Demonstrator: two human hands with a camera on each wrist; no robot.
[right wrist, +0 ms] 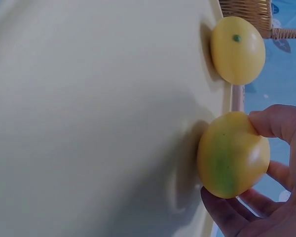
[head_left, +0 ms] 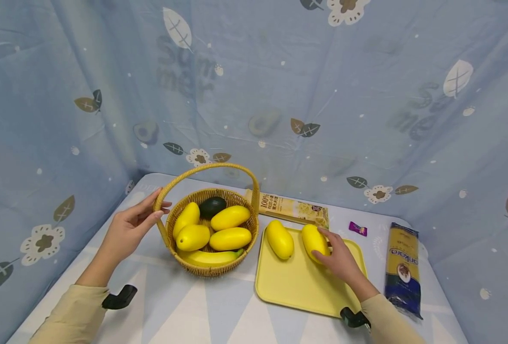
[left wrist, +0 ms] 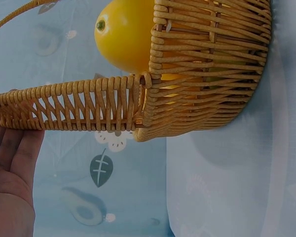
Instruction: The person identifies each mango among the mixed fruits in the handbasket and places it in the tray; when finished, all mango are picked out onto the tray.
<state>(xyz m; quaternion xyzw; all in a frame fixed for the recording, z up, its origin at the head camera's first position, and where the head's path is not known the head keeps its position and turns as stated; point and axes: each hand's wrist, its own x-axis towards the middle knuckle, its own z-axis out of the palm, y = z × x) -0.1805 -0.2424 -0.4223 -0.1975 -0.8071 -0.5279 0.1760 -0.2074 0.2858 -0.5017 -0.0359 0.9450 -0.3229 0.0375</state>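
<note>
Mango (head_left: 315, 242) at the tray (head_left: 288, 286), close to the far edge and roughly halfway along. Gripped between thumb and fingers of the right hand (head_left: 341, 255). Touching the tray or just off it? Honestly can't tell. Long axis running more or less from far edge to near edge, near end slanting a bit right.

Main thing to notice: basket (head_left: 210, 271) off to the left, past the tray's left edge, with the other mango (head_left: 279, 240) sitting smack between, by the far left corner. Not exactly a clean low line sideways, then.

Right hand the nearer one by miles, being right on the fruit. Left hand (head_left: 126, 229) well apart, out past the basket's left side, fingers and thumb hooked loosely round the handle (head_left: 219, 166). Basket standing upright on the desk (head_left: 172, 306), already pretty full.
</note>
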